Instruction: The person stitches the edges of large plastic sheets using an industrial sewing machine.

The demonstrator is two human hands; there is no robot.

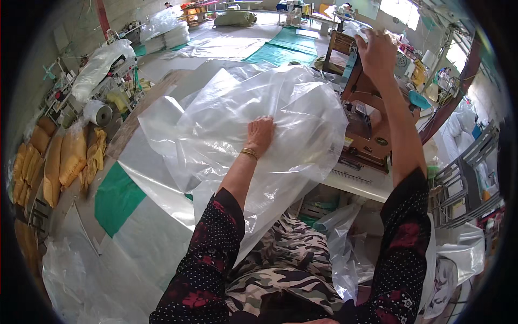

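A large clear plastic sheet (pixel 216 108) lies bunched over the table in front of me and hangs down toward my lap. My left hand (pixel 261 134) is closed on the sheet near its middle, with a gold-coloured bracelet at the wrist. To the right stands a brown sewing machine (pixel 359 89) with a metal plate at its base. My right hand (pixel 376 49) is raised at the top of the machine, its fingers bent and pressed together. What those fingers hold, if anything, is too small to make out.
Green sheeting (pixel 120 197) shows under more clear plastic at the left. Yellow-orange bundles (pixel 70 156) and a roll (pixel 98 113) lie on the far left. Dark metal chairs (pixel 464 170) stand at the right. Farther back, stacked plastic (pixel 164 32) rests on the floor.
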